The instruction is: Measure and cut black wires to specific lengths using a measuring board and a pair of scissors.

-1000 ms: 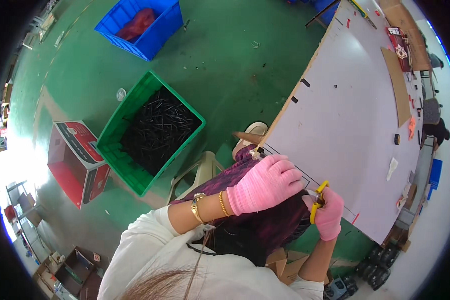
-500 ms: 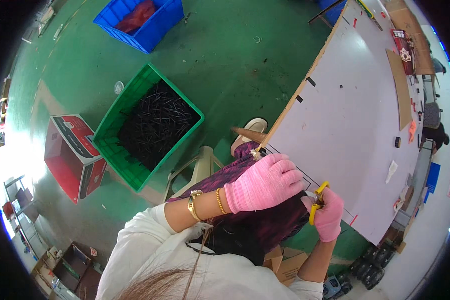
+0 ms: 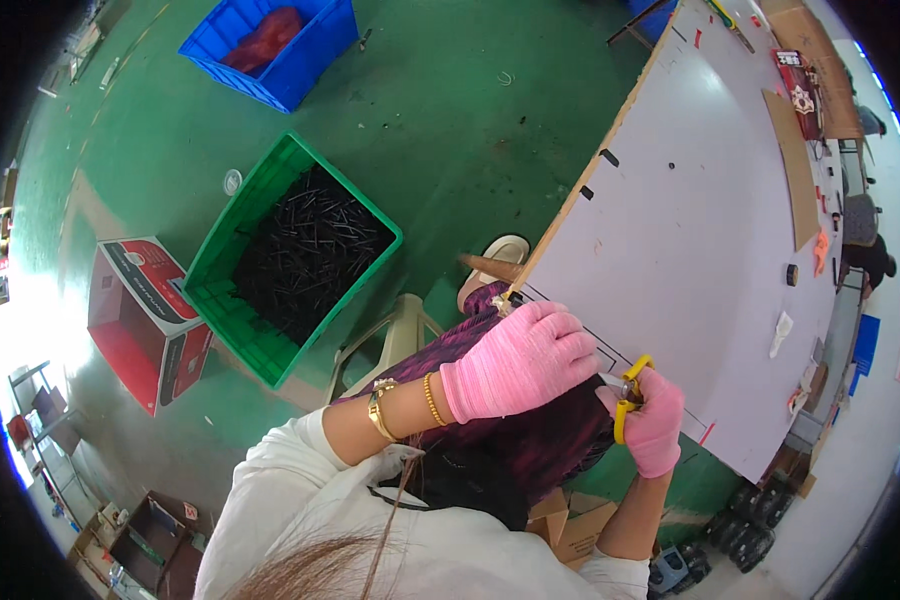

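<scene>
Pink knit-gloved hands (image 3: pixel 570 385) grip yellow-handled cutters (image 3: pixel 629 392)

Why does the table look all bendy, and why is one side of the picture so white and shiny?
In the head view, the wide fisheye lens curves straight lines near the rim, so the table edge bows. Bright light washes out the floor at the left edge, beside the red box. The middle stays sharp: both pink-gloved hands, left hand and right hand, look clear.

Gloved hands at the table edge.
Right hand (image 3: pixel 653 425) grips yellow snips (image 3: pixel 627 392); left hand (image 3: pixel 522 360) beside it, over the white table (image 3: pixel 690 200).
</scene>
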{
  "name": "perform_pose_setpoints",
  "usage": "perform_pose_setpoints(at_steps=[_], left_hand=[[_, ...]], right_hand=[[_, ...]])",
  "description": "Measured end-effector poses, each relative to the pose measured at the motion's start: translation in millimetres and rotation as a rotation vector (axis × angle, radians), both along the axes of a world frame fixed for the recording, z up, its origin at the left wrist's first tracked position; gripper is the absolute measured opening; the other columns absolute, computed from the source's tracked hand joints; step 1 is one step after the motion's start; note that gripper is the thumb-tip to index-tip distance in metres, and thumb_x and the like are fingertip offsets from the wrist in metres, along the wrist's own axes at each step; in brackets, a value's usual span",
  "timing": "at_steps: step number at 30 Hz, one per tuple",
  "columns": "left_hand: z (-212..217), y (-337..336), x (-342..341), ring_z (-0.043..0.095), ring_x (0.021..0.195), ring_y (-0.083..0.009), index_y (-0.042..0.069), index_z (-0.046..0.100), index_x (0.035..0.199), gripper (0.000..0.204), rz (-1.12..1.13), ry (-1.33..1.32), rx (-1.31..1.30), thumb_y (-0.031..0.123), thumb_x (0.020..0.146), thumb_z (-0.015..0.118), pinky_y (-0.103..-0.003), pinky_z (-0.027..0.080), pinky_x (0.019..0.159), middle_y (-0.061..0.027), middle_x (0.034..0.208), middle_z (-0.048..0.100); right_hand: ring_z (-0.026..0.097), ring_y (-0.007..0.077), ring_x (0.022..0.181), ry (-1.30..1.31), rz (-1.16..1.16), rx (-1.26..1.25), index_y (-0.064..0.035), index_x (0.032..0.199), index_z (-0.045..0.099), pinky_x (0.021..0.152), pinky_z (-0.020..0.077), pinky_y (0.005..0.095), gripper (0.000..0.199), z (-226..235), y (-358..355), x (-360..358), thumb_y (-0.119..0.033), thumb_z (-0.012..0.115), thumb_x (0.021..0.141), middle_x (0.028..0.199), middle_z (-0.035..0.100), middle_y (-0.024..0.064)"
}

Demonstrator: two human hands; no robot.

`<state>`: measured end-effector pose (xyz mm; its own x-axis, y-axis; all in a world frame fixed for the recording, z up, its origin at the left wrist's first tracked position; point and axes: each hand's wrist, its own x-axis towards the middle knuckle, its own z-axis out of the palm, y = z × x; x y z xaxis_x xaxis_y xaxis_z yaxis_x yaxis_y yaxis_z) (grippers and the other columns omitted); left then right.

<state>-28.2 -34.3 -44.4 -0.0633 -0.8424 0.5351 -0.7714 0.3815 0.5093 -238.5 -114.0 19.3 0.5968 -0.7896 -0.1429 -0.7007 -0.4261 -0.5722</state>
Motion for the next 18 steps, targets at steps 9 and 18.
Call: perform_pose_setpoints(at_steps=[9,18], left_hand=[[9,0,-1,0.056,0.096,-0.0229,0.022,0.072,0.089,0.018,0.023,0.049,0.148,0.016,0.072,0.073,-0.040,0.045,0.082,0.0031,0.096,0.058],[16,-1,-2,0.055,0.095,-0.0236,0.022,0.073,0.093,0.023,0.034,0.037,0.212,0.013,0.073,0.074,-0.041,0.043,0.083,0.0021,0.096,0.057]], right_hand=[[0.036,0.0248,0.054,0.064,-0.094,0.091,0.0015,0.077,0.057,0.050,0.0370,0.0351,0.033,23,-5,15,-0.018,0.083,0.074,0.061,0.040,0.0170],[0.056,0.0428,0.068,0.156,-0.053,0.141,0.0016,0.090,0.066,0.060,0.0475,0.0422,0.035,28,-22,15,-0.031,0.076,0.083,0.074,0.058,0.0244]])
